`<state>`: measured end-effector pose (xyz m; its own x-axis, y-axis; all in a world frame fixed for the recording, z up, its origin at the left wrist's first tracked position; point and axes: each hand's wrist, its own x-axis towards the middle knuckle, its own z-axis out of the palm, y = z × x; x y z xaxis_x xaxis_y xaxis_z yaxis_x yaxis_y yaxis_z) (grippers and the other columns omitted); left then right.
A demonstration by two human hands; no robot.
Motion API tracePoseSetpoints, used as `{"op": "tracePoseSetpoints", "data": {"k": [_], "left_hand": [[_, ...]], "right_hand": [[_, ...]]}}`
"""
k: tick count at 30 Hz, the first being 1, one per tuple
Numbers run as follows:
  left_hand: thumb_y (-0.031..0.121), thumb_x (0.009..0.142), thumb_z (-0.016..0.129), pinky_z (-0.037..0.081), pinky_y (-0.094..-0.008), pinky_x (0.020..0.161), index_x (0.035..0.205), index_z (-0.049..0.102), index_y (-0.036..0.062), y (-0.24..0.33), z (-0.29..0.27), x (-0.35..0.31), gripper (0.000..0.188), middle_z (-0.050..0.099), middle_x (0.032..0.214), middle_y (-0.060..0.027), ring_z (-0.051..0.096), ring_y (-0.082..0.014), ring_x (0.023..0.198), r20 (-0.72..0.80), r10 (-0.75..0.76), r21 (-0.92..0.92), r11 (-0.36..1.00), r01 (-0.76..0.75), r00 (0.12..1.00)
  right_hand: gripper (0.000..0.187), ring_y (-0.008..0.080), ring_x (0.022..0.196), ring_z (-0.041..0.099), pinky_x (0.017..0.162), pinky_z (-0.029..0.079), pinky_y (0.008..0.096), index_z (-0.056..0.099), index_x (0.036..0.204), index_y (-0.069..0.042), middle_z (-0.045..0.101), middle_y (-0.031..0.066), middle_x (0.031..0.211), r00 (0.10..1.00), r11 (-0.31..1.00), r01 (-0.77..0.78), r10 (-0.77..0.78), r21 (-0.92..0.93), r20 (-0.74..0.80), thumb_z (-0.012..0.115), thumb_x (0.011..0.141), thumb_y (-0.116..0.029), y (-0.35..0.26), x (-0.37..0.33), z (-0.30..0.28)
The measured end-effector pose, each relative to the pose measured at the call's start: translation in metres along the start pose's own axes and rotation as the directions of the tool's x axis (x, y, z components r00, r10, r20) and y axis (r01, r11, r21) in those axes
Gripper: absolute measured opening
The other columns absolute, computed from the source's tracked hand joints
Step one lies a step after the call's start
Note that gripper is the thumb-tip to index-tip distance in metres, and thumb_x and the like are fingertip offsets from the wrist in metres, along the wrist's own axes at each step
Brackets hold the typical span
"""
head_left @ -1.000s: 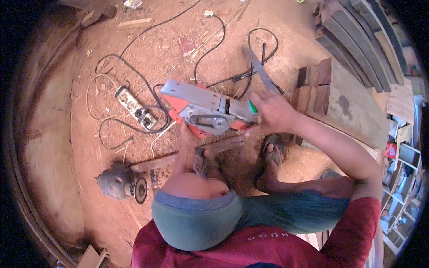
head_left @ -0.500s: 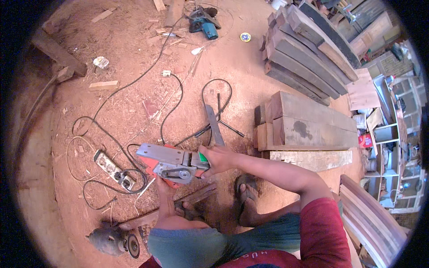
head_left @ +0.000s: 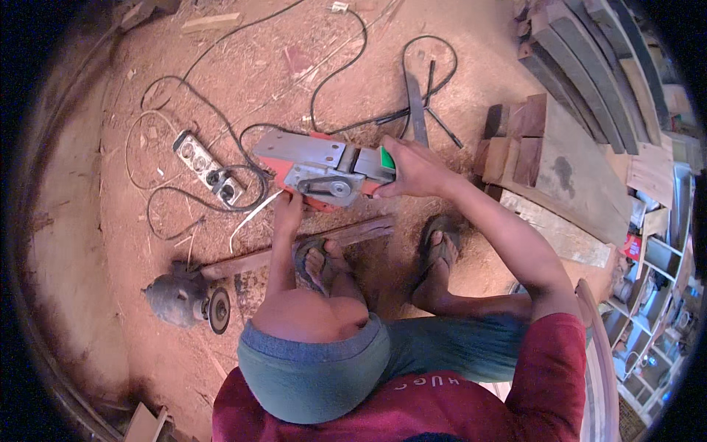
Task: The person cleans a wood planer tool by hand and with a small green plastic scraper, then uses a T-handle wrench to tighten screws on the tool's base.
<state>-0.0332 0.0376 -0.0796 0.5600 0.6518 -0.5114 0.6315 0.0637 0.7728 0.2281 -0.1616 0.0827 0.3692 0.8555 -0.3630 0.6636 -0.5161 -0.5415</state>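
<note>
An orange electric planer [head_left: 311, 153] hangs above the floor, its metal sole turned up. A drive belt and pulley [head_left: 324, 186] are exposed on the side nearer me. My right hand [head_left: 414, 171] is closed round its right end, where a small bright green piece [head_left: 387, 158] shows by the thumb; I cannot tell what that is. My left hand [head_left: 289, 208] grips the planer's body from below on the near side, its fingers partly hidden. A black cord [head_left: 264, 127] runs off behind the planer.
A white power strip [head_left: 206, 168] with looped cords lies at left. A bench grinder [head_left: 177, 300] and a wooden strip [head_left: 247, 261] are near my feet [head_left: 322, 269]. Beyond my right hand lie a flat metal bar [head_left: 417, 110] and thick timber beams [head_left: 563, 177]. Shelves [head_left: 648, 295] stand at far right.
The view has tilted, so the floor things sit higher and the blue-green circular saw has left the picture. Both hands keep hold of the planer, which has hardly turned.
</note>
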Motion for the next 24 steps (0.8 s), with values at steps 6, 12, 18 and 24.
{"op": "tracePoseSetpoints", "data": {"k": [6, 12, 18, 24], "left_hand": [[0.026, 0.107, 0.061, 0.056, -0.0391, 0.06, 0.1, 0.07, -0.0066, -0.001, -0.011, -0.032, 0.035, 0.073, 0.077, -0.018, 0.075, -0.0248, 0.07, -0.013, 0.462, 0.235, 0.863, -0.447, 0.887], [0.029, 0.108, 0.06, 0.053, -0.0468, 0.064, 0.102, 0.072, -0.0022, 0.073, -0.011, -0.073, 0.034, 0.066, 0.07, -0.0194, 0.07, -0.0362, 0.064, -0.252, 0.48, 0.293, 0.865, -0.407, 0.84], [0.032, 0.095, 0.077, 0.053, -0.0487, 0.088, 0.117, 0.073, 0.0099, 0.122, -0.005, -0.071, 0.031, 0.07, 0.104, -0.0122, 0.066, -0.0327, 0.096, -0.108, 0.823, 0.481, 0.535, -0.695, 0.558], [0.027, 0.078, 0.091, 0.052, -0.0458, 0.098, 0.122, 0.074, 0.0117, 0.108, 0.017, -0.063, 0.05, 0.067, 0.12, -0.0079, 0.061, -0.0333, 0.117, 0.072, 0.877, 0.545, 0.365, -0.755, 0.475]], "right_hand": [[0.082, 0.0497, 0.107, 0.067, 0.09, 0.052, 0.0544, 0.051, 0.115, 0.002, 0.069, 0.0308, 0.11, 1.0, 1.0, -0.021, 0.021, -0.014, -0.017, 0.095, 0.066, -0.048, -0.012, 0.004, 0.003], [0.104, 0.0516, 0.115, 0.066, 0.102, 0.052, 0.0569, 0.045, 0.141, 0.003, 0.068, 0.0349, 0.118, 0.996, 0.997, -0.031, 0.037, -0.069, 0.077, 0.082, 0.076, -0.069, -0.011, 0.003, -0.005], [0.087, 0.052, 0.115, 0.065, 0.101, 0.052, 0.0571, 0.044, 0.138, 0.003, 0.065, 0.0365, 0.122, 0.985, 1.0, 0.001, 0.003, -0.028, 0.171, 0.077, 0.088, -0.06, -0.007, 0.002, -0.013], [0.053, 0.0464, 0.105, 0.069, 0.089, 0.055, 0.0519, 0.051, 0.124, 0.001, 0.068, 0.0298, 0.107, 0.999, 0.998, 0.015, -0.013, 0.056, -0.037, 0.073, 0.098, -0.039, 0.003, -0.014, -0.031]]}}
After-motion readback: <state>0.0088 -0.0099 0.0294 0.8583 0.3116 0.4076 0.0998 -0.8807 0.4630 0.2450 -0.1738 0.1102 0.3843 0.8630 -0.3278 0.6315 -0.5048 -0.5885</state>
